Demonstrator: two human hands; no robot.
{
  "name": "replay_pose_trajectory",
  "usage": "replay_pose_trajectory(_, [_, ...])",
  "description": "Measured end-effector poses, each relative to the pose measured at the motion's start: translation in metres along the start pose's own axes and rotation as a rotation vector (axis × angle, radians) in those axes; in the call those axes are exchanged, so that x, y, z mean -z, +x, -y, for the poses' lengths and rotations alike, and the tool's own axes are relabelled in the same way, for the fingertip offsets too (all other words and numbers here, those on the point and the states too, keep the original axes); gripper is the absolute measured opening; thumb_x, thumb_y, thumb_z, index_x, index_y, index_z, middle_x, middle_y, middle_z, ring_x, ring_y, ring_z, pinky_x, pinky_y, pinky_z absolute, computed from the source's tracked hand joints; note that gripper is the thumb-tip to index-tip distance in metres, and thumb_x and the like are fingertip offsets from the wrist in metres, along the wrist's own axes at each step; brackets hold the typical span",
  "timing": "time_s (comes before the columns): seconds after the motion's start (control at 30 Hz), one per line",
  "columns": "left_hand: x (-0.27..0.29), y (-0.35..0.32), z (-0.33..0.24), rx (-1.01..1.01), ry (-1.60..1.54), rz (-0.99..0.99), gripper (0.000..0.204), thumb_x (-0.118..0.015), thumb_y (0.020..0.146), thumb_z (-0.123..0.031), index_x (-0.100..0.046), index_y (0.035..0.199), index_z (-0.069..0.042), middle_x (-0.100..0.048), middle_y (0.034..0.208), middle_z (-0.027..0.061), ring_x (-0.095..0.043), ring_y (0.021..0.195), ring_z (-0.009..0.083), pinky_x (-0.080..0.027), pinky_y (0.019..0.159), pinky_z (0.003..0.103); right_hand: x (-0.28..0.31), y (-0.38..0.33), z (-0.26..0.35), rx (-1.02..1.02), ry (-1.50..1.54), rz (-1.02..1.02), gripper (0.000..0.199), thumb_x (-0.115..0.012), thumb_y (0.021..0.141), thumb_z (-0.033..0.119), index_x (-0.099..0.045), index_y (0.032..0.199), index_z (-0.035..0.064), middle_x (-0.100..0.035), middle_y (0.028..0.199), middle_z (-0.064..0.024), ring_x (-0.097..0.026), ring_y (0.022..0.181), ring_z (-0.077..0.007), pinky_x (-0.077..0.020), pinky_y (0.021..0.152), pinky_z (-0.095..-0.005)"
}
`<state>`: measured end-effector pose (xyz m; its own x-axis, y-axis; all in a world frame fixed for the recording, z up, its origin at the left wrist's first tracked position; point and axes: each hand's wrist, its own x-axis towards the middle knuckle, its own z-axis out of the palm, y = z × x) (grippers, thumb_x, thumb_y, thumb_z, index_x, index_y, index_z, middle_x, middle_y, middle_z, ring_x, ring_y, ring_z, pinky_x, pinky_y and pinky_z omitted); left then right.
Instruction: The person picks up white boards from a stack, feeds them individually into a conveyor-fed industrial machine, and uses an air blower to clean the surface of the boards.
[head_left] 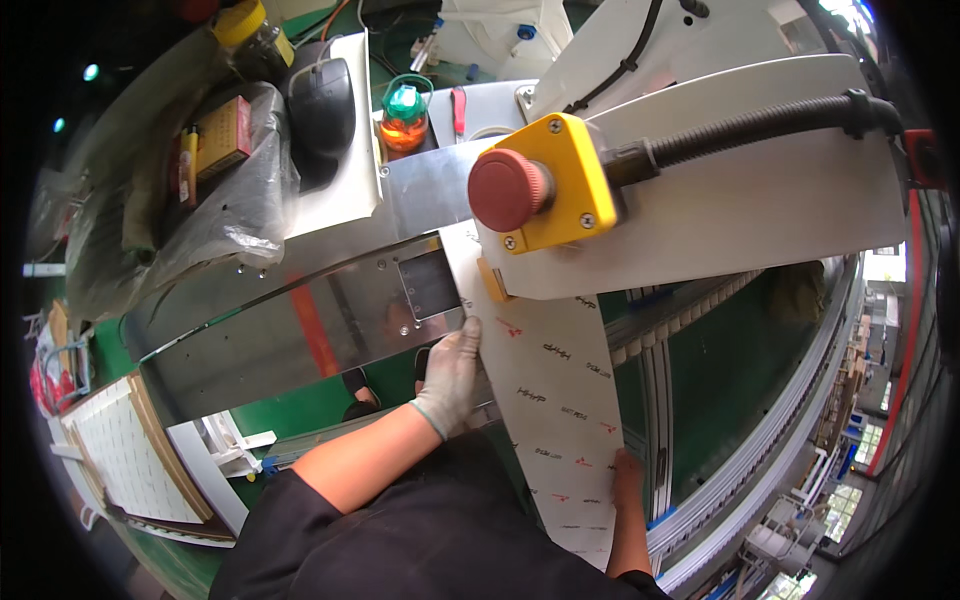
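In the head view, the white printed panel [560,400] is located with its far end partly beneath the white machine guard [720,220]. Its left edge is met by the gloved left hand [449,382], its right by the right hand [627,482]; whether either grip is clamped cannot be told. Positioning is judged partial: most length is left uncovered.

A wide fisheye view from the person's head looks down and forward, close above the dark-clothed torso [400,540] and metal surface [245,345], straight edges bending toward its rim.
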<state>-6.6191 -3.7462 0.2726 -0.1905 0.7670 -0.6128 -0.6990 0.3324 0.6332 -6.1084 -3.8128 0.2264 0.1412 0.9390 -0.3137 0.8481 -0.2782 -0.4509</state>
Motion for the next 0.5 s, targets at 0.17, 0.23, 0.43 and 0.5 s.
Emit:
replay_pose_trajectory(0.17, [-0.005,0.04,0.048,-0.117,-0.07,0.043,0.054,-0.047,0.108,-0.046,-0.062,0.125,0.003,-0.067,0.12,0.0108,-0.061,0.106,0.0217,-0.045,0.099,0.034,-0.006,0.022,0.047,0.007,-0.128,-0.077,0.044,-0.051,0.103,0.037,-0.067,0.091,-0.0025,-0.067,0.087,-0.0238,-0.064,0.084,-0.0395,-0.0474,0.075,-0.0495])
replay_pose_trajectory(0.23, [-0.01,0.057,0.061,-0.101,-0.169,0.027,0.053,-0.046,0.109,-0.044,-0.063,0.123,0.004,-0.067,0.12,0.0152,-0.062,0.102,0.0267,-0.046,0.098,0.038,-0.014,0.029,0.054,-0.065,-0.14,-0.114,0.046,-0.053,0.102,0.04,-0.067,0.093,-0.0028,-0.068,0.089,-0.024,-0.065,0.085,-0.0403,-0.0483,0.076,-0.0495])
replay_pose_trajectory(0.43, [0.049,0.112,0.097,-0.493,1.019,0.27,0.045,-0.052,0.106,-0.039,-0.061,0.124,0.001,-0.066,0.118,0.0167,-0.065,0.102,0.0319,-0.05,0.094,0.042,-0.044,0.082,0.054,0.293,-0.284,-0.657,0.033,-0.063,0.096,0.03,-0.067,0.103,-0.0013,-0.068,0.098,-0.0223,-0.065,0.094,-0.0394,-0.05,0.079,-0.0495])
replay_pose_trajectory(0.5, [0.099,0.089,0.107,-0.718,1.162,0.32,0.04,-0.05,0.106,-0.036,-0.064,0.118,0.0,-0.067,0.108,0.02,-0.065,0.098,0.033,-0.052,0.09,0.041,-0.076,0.073,0.083,0.563,-0.276,-0.858,0.028,-0.065,0.093,0.019,-0.065,0.114,-0.0004,-0.067,0.112,-0.0201,-0.062,0.106,-0.0389,-0.0509,0.084,-0.0483])
